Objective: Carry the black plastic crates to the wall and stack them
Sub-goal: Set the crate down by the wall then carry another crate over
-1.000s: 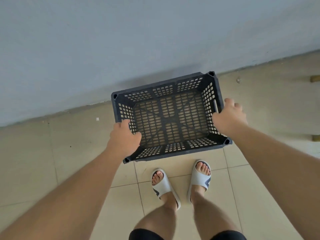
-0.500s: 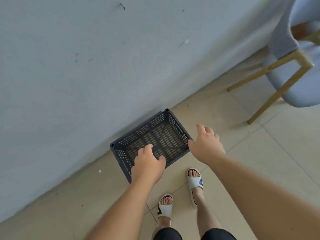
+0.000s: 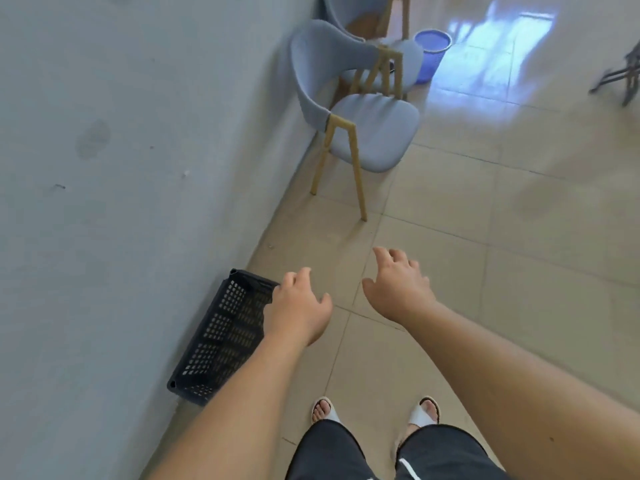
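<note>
One black plastic crate (image 3: pixel 221 336) with perforated sides rests on the tiled floor, tight against the grey wall (image 3: pixel 104 202) at the lower left. My left hand (image 3: pixel 298 308) hovers above the crate's right side, fingers apart and holding nothing; my forearm hides part of the crate. Further right, over bare tiles, my right hand (image 3: pixel 398 285) is spread open and empty too. No other crate is in view.
A grey chair with wooden legs (image 3: pixel 360 126) stands by the wall ahead, a second chair behind it. A blue bucket (image 3: pixel 431 55) sits beyond them. Dark metal legs (image 3: pixel 620 77) show at the far right. My feet in white slippers (image 3: pixel 325 412) are on the tiles.
Both hands let go of the crate, which now sits by the wall. My hands have risen and drawn away, and my view has swung right toward the chairs.
</note>
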Action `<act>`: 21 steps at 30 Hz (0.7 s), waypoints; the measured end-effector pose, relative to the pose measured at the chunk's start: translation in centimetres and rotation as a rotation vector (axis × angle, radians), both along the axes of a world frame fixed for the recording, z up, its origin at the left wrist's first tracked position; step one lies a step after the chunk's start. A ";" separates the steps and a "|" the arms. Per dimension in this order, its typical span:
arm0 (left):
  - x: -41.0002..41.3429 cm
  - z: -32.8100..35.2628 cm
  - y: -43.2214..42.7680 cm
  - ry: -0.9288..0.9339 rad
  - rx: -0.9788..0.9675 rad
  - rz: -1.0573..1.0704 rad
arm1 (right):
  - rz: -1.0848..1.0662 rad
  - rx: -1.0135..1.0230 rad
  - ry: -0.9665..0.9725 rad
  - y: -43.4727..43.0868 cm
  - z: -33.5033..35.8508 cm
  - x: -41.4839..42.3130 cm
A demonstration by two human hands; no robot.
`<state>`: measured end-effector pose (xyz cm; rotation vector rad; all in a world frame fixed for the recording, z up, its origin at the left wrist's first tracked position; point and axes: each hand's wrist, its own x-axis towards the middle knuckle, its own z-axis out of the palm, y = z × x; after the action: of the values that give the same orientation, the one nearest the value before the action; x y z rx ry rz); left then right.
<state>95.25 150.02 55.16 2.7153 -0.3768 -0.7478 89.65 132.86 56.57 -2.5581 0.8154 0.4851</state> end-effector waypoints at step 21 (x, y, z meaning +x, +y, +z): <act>-28.3 9.1 -47.7 -0.141 -0.041 -0.922 | -0.973 -0.071 -0.002 -36.3 7.8 -41.5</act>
<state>66.91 102.34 64.27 2.4704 -1.7054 -0.7167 48.16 96.56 64.37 -1.8718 1.9053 0.1297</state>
